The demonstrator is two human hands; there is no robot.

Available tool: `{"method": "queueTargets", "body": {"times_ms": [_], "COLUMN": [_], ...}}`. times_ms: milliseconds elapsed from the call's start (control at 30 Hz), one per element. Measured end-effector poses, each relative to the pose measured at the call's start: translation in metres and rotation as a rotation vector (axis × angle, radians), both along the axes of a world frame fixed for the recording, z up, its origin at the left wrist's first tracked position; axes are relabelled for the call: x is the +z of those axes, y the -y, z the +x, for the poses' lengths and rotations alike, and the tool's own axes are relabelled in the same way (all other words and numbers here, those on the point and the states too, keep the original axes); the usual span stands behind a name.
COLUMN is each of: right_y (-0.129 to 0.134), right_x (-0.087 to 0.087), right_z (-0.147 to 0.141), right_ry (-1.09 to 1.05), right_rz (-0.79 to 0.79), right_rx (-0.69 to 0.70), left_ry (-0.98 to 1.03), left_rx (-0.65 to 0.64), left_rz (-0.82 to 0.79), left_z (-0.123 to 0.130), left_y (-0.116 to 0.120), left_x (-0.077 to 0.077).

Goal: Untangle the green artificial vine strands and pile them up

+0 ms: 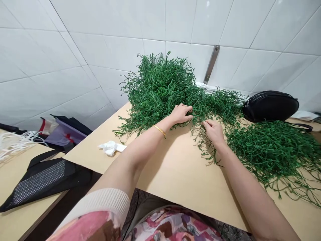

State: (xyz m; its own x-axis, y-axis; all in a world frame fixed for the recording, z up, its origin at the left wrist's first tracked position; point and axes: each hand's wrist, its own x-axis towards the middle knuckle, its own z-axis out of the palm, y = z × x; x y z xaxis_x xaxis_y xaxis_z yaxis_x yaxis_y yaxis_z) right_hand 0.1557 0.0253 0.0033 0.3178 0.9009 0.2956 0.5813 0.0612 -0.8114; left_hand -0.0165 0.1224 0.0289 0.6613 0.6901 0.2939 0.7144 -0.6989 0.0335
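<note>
A tall heap of thin green artificial stems point(160, 87) stands on the wooden table against the tiled wall. My left hand point(182, 113) reaches into the heap's lower right edge, its fingers bent around some stems. Just to its right, my right hand point(213, 130) pinches a few stems between thumb and fingers, with a loose strand bunch point(207, 147) hanging below it onto the table. Beyond my right forearm lies a second, flatter pile of green stems point(273, 150).
A black bag point(271, 105) sits at the back right. Crumpled white tissue point(110, 147) lies on the table point(170, 167) at the left. A black mesh bag point(42, 180) and white cords point(17, 142) are on another table at the far left.
</note>
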Motion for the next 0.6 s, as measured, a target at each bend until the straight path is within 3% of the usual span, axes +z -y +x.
{"method": "queueTargets", "body": {"times_ms": [200, 333, 467, 600], "right_y": [0.010, 0.028, 0.052, 0.071], "right_x": [0.021, 0.056, 0.096, 0.120], "right_z": [0.037, 0.047, 0.044, 0.036], "right_ry": [-0.306, -0.582, -0.657, -0.795], "right_rz": [0.106, 0.242, 0.343, 0.384], "right_rx": [-0.129, -0.115, -0.046, -0.020], "left_ry": [-0.147, -0.175, -0.170, -0.186], "left_rx": [-0.001, 0.082, 0.116, 0.097], "left_rz": [0.094, 0.114, 0.111, 0.103], "left_z": [-0.014, -0.008, 0.001, 0.003], "left_y": [-0.009, -0.011, -0.008, 0.004], "left_x": [-0.011, -0.015, -0.013, -0.011]}}
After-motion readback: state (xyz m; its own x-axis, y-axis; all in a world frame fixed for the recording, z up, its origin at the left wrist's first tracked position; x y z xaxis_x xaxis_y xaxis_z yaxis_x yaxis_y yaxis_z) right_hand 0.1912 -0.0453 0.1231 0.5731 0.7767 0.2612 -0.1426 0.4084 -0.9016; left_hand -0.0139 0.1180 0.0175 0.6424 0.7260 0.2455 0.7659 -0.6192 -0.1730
